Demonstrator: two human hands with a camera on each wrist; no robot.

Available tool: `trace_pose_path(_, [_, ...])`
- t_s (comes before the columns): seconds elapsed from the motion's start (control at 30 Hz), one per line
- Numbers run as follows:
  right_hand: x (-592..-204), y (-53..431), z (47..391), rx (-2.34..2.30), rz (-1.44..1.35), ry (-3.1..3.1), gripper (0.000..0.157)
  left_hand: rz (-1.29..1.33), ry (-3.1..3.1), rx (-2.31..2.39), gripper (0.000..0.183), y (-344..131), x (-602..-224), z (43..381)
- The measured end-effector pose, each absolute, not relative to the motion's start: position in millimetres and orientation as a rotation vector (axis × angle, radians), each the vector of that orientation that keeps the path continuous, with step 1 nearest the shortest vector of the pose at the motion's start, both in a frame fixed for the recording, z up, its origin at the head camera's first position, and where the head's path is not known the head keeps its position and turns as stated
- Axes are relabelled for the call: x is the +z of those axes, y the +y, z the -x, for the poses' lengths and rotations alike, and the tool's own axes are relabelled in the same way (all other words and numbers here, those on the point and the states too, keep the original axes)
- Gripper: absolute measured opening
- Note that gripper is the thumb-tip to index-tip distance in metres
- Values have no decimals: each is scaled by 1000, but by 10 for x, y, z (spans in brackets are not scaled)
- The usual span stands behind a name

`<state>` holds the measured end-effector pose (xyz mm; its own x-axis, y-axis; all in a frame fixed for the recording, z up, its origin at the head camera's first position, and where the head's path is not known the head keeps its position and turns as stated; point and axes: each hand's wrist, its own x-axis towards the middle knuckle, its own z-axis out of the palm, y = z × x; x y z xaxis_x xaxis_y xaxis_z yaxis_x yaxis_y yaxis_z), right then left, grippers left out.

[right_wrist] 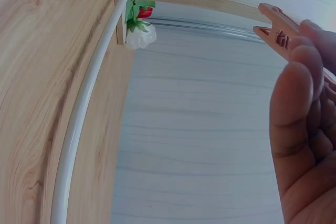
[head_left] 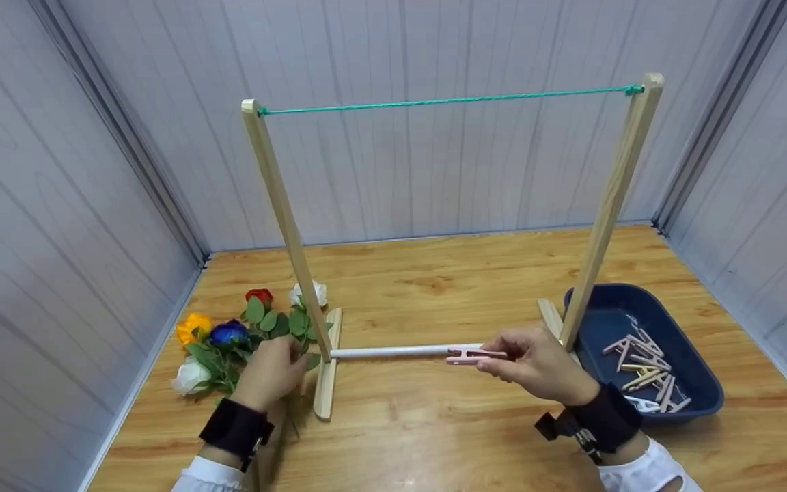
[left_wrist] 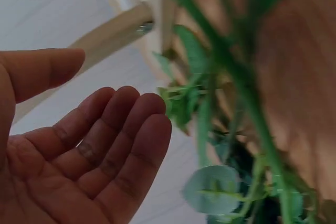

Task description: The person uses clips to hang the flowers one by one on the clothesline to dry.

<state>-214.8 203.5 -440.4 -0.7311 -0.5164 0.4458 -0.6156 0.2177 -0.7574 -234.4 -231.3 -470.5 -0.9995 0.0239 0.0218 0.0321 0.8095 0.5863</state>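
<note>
My right hand (head_left: 540,363) pinches a pink clothespin (head_left: 463,357) between thumb and fingers, in front of the white crossbar (head_left: 393,352). In the right wrist view the clothespin (right_wrist: 276,29) points away from the fingertips. Over at the left, my left hand (head_left: 270,372) is just above the stems of several artificial roses. Its fingers (left_wrist: 131,129) are loosely bent with nothing between them and the thumb, close beside the green stems (left_wrist: 247,87). Among the rose heads are a blue rose (head_left: 228,333), an orange rose (head_left: 193,329), a red rose (head_left: 259,296) and a white rose (head_left: 190,376).
A wooden frame with a left post (head_left: 287,225) and a right post (head_left: 612,205) stands on the table (head_left: 427,424). A green cord (head_left: 448,101) runs between the post tops. On the right, a dark blue basin (head_left: 697,362) holds several clothespins (head_left: 646,376). Panels wall in the table's back and sides.
</note>
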Motion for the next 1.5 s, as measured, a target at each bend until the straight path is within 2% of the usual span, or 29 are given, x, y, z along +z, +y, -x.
trace_pose_path(0.43, [-4415,2029,2139,1563,-1107,-2382,6,13,-3133,-714,49,-2364,-4903,2493])
trace_pose_path(0.67, [-4409,2034,2144,1562,-1119,-2377,4,-25,-3196,-617,24,-2422,-5011,2664])
trace_pose_path(0.83, [-4402,2031,2140,1580,-1116,-2373,4,1,-3196,-623,12,-2562,-5241,2840])
trace_pose_path(0.97, [-4399,2031,2141,1598,-1112,-2374,6,-54,-3164,-782,16,-2495,-5064,2730])
trace_pose_path(1.2, [-4406,2044,2148,1604,-1110,-2380,5,-179,-3068,-1035,40,-2431,-4882,2626])
trace_pose_path(1.37, [-4396,2053,2151,1615,-1091,-2393,5,-294,-2916,-1459,27,-2455,-4838,2629])
trace_pose_path(1.5, [-4392,2055,2151,1620,-1089,-2396,5,-335,-2718,-1801,46,-2467,-4797,2621])
